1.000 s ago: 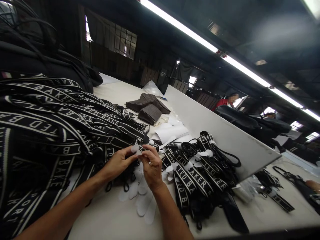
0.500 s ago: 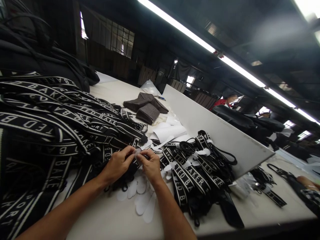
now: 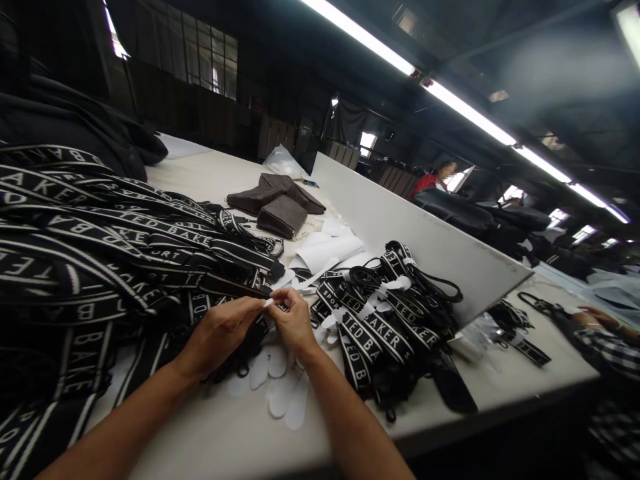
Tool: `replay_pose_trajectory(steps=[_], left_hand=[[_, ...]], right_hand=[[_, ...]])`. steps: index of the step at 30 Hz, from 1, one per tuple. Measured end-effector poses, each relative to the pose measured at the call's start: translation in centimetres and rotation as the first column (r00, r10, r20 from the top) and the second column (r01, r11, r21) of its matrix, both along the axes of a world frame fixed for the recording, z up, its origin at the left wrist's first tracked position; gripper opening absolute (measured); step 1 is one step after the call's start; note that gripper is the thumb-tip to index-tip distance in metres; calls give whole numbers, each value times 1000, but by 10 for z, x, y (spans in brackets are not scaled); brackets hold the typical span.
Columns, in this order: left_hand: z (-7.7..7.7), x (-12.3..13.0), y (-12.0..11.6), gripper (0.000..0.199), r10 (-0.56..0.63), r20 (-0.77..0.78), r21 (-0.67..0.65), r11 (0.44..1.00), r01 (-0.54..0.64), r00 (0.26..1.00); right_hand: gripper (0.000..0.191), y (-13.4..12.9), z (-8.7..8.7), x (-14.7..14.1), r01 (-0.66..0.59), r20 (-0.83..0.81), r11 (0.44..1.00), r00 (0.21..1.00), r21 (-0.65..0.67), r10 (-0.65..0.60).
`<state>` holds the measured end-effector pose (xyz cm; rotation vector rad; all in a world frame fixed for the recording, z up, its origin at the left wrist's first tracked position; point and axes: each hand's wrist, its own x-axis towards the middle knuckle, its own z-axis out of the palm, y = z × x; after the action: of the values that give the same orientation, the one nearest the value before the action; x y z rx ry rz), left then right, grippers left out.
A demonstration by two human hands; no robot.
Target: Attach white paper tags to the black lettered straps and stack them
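- Right now my left grip (image 3: 216, 333) is closed to a pinch, thumb and finger together on a small white piece (image 3: 269, 303).
- My right grip (image 3: 293, 323) meets it, also pinched at the fingertips on that same piece; its shape is mostly hidden between the two.
- Left of my left grip, and running beyond it, I see a big heap of black lettered straps (image 3: 165, 230).
- Just right of my right grip lies a second bundle of such straps (image 3: 383, 340), with white tabs (image 3: 397, 283) among them.
- Below both grips, loose white rounded pieces (image 3: 281, 397) overlap on the pale surface (image 3: 205, 427).
- Beyond the grips sit white papers (image 3: 333, 252), then dark brown pouches (image 3: 283, 213), with a clear plastic bag (image 3: 284, 162) behind them.
- A white panel (image 3: 415, 233) slants along the far right side of my right grip, past the papers and the bundle.
- Well apart from my right grip, at the far right, a co-worker's hand (image 3: 595, 318) and checked sleeve (image 3: 613, 350) are near a black strap (image 3: 537, 303).
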<state>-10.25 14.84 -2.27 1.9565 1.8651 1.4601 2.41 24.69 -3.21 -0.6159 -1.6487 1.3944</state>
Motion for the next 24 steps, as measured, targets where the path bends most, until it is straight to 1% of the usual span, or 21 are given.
replay_pose_trajectory(steps=[1,3,6,7,10,12,15,17,19,21,24], left_hand=[[0,0,0,29,8,-7,3,1000,-8,1000],[0,0,0,26,61,6,-3,998,-61,998],[3,2,0,25,121,28,-29,992,-120,992],[3,3,0,26,112,17,-32,993,-111,994],[4,2,0,28,25,-53,-56,998,-28,998],[5,1,0,31,16,-69,-76,997,-21,997],[7,-1,0,35,100,-27,-114,988,-103,995],[8,-2,1,34,161,37,-149,977,-154,986],[9,-1,1,34,194,111,-171,970,-174,975],[10,0,1,34,214,142,-152,969,-192,967],[12,2,0,30,249,128,-73,968,-241,960]], right_hand=[[22,0,1,0,-19,9,1000,1000,-6,19],[21,-1,2,1,-37,34,999,999,-23,37],[21,-2,2,1,-6,75,999,997,-37,9],[20,-2,1,1,11,89,999,996,-33,-8],[16,-2,-2,-1,55,102,998,993,-27,-52],[16,-3,-4,-2,69,90,997,994,-24,-66],[19,-5,-3,-2,74,87,997,993,1,-74],[18,-7,-2,-2,66,95,997,993,25,-68],[16,-9,0,-1,54,92,997,994,50,-59],[14,-10,1,0,46,79,996,996,79,-52],[12,-10,2,1,37,71,990,996,139,-47]])
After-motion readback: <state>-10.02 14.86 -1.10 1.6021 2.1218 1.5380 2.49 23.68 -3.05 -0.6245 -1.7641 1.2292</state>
